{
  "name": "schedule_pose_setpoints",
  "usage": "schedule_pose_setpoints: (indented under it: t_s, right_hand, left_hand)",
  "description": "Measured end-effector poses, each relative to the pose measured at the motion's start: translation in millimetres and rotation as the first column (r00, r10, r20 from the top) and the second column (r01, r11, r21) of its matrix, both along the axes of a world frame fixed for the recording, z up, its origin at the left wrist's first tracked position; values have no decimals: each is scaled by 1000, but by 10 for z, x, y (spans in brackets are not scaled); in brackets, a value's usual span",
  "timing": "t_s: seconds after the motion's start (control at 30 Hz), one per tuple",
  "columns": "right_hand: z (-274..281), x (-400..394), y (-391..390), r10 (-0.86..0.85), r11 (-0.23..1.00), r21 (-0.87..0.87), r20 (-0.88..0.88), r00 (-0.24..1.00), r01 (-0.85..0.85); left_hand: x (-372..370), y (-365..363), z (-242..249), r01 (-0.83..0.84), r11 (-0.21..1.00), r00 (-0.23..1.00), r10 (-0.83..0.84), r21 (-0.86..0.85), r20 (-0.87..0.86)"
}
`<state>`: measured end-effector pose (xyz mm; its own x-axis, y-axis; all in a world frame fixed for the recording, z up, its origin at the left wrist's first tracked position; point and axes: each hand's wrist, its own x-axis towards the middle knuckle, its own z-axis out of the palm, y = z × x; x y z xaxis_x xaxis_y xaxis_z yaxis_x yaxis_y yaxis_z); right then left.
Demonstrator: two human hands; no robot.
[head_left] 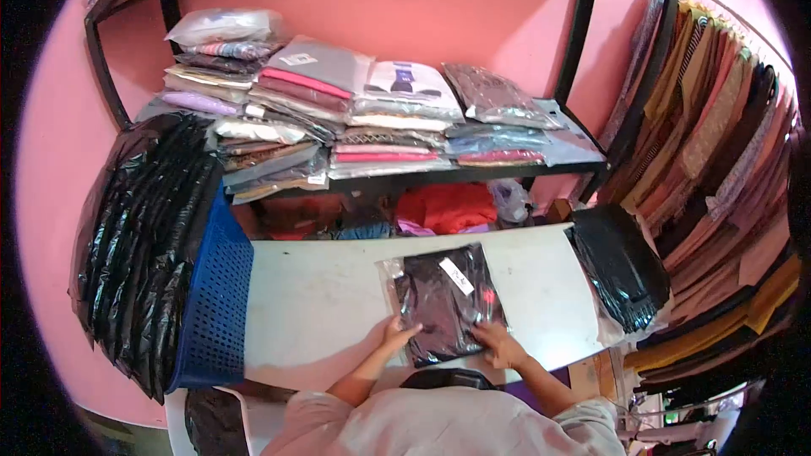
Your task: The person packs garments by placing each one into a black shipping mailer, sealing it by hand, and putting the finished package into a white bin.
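A dark folded garment in a clear plastic bag [439, 312] lies on the white table [312, 287], with a white label with writing [456, 276] near its top and a small red mark at its right. My left hand [397, 335] is at the bag's lower left edge, thumb over the plastic and the other fingers at or under the edge. My right hand [500, 346] grips the lower right edge, its fingers bent against the bag.
A blue basket [215, 295] packed with black plastic packages [144, 245] stands at the left. Black bags [621, 266] lie at the table's right end. Behind is a shelf [473, 175] of bagged clothes [405, 89]; garments [718, 118] hang at the right.
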<state>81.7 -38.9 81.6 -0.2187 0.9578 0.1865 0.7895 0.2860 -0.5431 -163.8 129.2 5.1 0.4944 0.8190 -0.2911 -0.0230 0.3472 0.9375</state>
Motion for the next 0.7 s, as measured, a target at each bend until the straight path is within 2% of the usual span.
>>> schedule_pose_setpoints:
  t_s: [0.03, 0.07, 0.1, 0.13, 0.17, 0.2, 0.23, 0.27, 0.33, 0.37, 0.43, 0.47, 0.5, 0.53, 0.6, 0.63, 0.7]
  right_hand:
    - [-69, 74, 37, -68, 992, 103, -91, 994, 77]
    - [-143, 126, 50, -226, 956, 154, -152, 962, 249]
    - [-95, 151, 104, -355, 901, 152, -282, 891, 407]
    - [-220, 169, 97, -359, 902, 140, -288, 888, 409]
    - [-352, 200, 163, -587, 794, -4, -267, 764, 608]
    - [-492, 243, 229, -775, 627, -135, -210, 596, 767]
    - [-568, 245, 272, -700, 704, -114, -274, 659, 701]
    - [-639, 239, 301, -616, 774, -86, -333, 714, 628]
    - [-472, 200, 313, -683, 726, -244, -157, 713, 643]
    - [-400, 218, 312, -690, 714, -280, -129, 712, 642]
    - [-277, 357, 259, -697, 698, -321, -98, 710, 641]
    - [-218, 447, 219, -699, 700, -282, -78, 711, 656]
    - [-170, 531, 165, -701, 701, -243, -58, 711, 671]
    - [-134, 634, 85, -704, 696, -252, -58, 708, 672]
    - [-92, 894, -126, -771, 637, -225, -191, 608, 737]
    - [-101, 1008, -244, -798, 601, -220, -220, 561, 768]
    - [-294, 1276, -485, -832, 553, -242, -209, 514, 797]
  left_hand:
    - [-17, -23, -60, -32, 998, 997, 36, 47, -74]
    - [-36, -52, -120, -27, 999, 996, 30, 29, -85]
    - [-39, -56, -150, -59, 982, 966, 102, 182, -236]
    - [-18, -74, -97, -62, 939, 910, 192, 338, -367]
    - [6, -134, -39, -59, 941, 907, 190, 334, -376]
    - [48, -244, 172, -35, 913, 846, 244, 407, -474]
    - [99, -314, 290, -1, 879, 772, 304, 477, -558]
    - [158, -340, 263, 0, 878, 770, 305, 479, -560]
    - [300, -423, 262, -19, 817, 661, 443, 577, -605]
    - [381, -469, 311, -28, 849, 615, 431, 528, -660]
    - [547, -510, 363, -55, 860, 640, 420, 507, -644]
    - [625, -564, 370, -83, 869, 664, 413, 488, -624]
    - [741, -604, 344, -105, 800, 703, 480, 591, -526]
    - [858, -662, 316, -97, 805, 701, 473, 586, -533]
    - [1134, -740, 274, -85, 793, 746, 452, 603, -489]
    - [1246, -778, 242, -86, 789, 789, 427, 609, -443]
    - [1430, -830, 161, -47, 762, 787, 427, 646, -446]
